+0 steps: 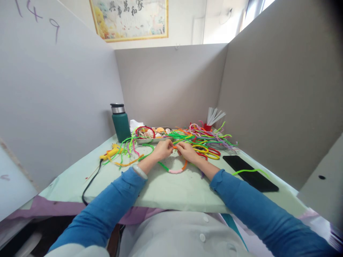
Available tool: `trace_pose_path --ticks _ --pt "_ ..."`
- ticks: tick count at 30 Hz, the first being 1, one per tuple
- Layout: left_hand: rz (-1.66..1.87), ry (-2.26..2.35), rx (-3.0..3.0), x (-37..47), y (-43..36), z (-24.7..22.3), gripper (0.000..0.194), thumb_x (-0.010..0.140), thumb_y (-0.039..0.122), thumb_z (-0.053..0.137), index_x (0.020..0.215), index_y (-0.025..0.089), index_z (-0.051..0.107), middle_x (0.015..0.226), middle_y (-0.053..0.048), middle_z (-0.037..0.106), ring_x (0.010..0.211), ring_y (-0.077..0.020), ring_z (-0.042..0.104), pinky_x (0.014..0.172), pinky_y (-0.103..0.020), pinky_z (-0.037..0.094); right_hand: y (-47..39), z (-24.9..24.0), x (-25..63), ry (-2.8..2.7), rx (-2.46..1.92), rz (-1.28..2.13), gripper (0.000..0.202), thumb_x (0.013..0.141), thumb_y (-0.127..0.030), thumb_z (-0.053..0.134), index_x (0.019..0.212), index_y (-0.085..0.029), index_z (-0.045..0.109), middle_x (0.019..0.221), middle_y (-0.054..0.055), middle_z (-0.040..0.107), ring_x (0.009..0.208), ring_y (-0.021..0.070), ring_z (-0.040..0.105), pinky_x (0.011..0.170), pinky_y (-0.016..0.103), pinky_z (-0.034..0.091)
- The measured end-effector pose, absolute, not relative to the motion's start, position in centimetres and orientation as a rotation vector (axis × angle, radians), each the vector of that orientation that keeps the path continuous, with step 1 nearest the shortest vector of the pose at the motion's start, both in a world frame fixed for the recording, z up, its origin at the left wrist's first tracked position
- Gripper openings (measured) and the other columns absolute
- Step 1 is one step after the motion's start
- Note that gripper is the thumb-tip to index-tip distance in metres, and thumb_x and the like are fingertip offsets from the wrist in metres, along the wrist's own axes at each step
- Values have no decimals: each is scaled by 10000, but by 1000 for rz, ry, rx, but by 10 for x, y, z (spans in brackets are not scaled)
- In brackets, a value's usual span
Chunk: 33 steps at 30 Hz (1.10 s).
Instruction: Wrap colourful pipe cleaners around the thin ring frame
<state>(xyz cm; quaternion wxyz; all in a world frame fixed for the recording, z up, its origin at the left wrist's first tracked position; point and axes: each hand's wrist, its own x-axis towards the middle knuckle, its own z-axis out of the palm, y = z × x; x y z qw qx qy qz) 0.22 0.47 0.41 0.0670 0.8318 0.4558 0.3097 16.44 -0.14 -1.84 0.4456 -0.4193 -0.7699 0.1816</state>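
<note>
Both hands meet over the middle of the table. My left hand (164,149) pinches one side of a small orange piece of pipe cleaner (175,147). From the other side, the fingers of my right hand (187,150) close on the same piece. Below them a curved chain of wrapped pipe cleaner (175,171) in green, pink and orange lies on the tabletop, its upper ends partly hidden by my hands. Just behind my right hand spreads a heap of colourful pipe cleaners (199,135).
A metal tray (140,141) of small decorations sits at the back beside a green bottle (121,123). Left lies a yellow glue gun (110,152) with a black cord. A red cup (207,127) holds white glue sticks. A black slab (250,173) lies right. Grey partitions (171,82) enclose the table.
</note>
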Motion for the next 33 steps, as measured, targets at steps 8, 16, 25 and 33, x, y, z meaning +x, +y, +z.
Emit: trace_pose_path --ticks 8,16,25,33 --pt "961 1400 2650 3 3 4 294 747 438 520 841 165 580 757 -47 645 707 -163 581 625 -252 412 -4 -16 164 -1922 -1035 444 236 793 -255 398 582 -170 463 540 -31 492 543 98 452 546 215 306" --pt "968 1413 2687 3 0 3 262 789 395 470 853 166 581 744 -46 645 685 -161 579 608 -249 398 -3 -16 163 -1898 -1032 480 238 800 -260 388 595 -170 468 531 -33 489 524 98 446 532 218 307" --pt "952 1441 2672 4 -2 3 274 805 389 452 877 160 584 749 -53 646 697 -157 581 632 -246 399 -3 -16 164 -1901 -1014 484 253 808 -286 385 598 -172 468 539 -29 493 531 100 445 530 217 310" --pt "948 1456 2677 4 -3 4 291 816 400 426 870 165 589 730 -57 639 703 -171 580 635 -255 391 -1 -18 164 -1907 -1015 483 277 823 -295 363 596 -172 462 547 -28 496 539 99 454 542 219 312"
